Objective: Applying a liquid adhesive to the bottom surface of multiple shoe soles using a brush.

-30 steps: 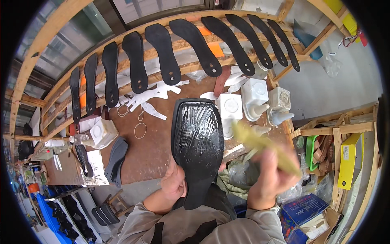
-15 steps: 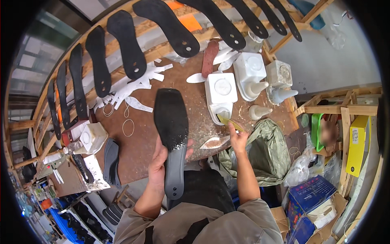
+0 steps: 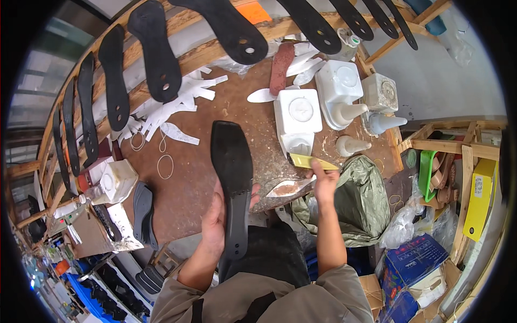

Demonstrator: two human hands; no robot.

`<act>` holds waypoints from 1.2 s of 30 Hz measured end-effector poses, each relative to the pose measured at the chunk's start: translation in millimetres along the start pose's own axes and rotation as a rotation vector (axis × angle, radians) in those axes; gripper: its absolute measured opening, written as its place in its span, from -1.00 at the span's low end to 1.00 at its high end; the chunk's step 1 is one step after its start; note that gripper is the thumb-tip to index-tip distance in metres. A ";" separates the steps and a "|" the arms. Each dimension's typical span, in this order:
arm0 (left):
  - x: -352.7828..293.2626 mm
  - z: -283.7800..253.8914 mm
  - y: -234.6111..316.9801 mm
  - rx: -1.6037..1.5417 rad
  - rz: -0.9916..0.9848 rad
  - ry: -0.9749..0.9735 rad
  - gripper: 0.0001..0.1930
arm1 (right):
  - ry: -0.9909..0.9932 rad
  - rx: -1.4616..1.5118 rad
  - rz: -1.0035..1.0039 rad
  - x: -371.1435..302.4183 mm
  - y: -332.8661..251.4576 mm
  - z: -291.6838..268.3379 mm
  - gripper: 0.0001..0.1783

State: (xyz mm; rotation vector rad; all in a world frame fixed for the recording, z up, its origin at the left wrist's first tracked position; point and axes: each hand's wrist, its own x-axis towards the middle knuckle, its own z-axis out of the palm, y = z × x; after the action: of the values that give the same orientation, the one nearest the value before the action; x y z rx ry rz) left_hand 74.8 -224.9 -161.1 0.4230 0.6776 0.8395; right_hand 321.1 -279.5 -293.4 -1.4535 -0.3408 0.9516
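A long black shoe sole [image 3: 232, 156] stands out in front of me, its wide end away and its two-holed narrow end towards my body. My left hand [image 3: 214, 218] grips it around the middle, thumb on one side and fingertips showing on the other. The wide part looks dark and slightly glossy. A flat yellow brush [image 3: 319, 162] with a dark tip is pinched in my right hand [image 3: 325, 185]. Its tip is at the open mouth of a white plastic bottle [image 3: 300, 112] lying on the workbench; whether they touch I cannot tell.
Black soles [image 3: 156, 51] hang along a wooden rack [image 3: 194, 51] over the brown workbench [image 3: 196, 210]. More white bottles [image 3: 339, 89], a loose nozzle [image 3: 353, 145] and white strips [image 3: 177, 107] lie there. A green bag [image 3: 366, 199] gapes beside my right forearm.
The whitish wet patch on the sole's middle no longer shows; that area looks evenly dark. In my right hand the brush has turned flatter, with more of its yellow handle showing.
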 end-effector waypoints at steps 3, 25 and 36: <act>-3.4 8.6 0.5 0.002 -0.002 -0.077 -0.22 | -0.049 0.342 0.025 -29.5 -69.6 33.1 -0.89; -58.6 98.7 60.9 -0.307 0.439 -0.705 0.01 | -0.801 -0.334 -0.955 -186.9 -242.1 51.9 -0.74; -83.3 114.3 82.5 -0.334 0.412 -0.640 0.01 | -0.914 -0.354 -1.349 -196.5 -266.6 92.7 -0.87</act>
State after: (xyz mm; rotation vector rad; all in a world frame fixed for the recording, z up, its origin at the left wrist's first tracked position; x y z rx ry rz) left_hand 69.9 -250.1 0.6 0.4990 -0.1527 1.1080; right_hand 224.9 -316.2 34.7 -0.6450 -1.9309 0.3239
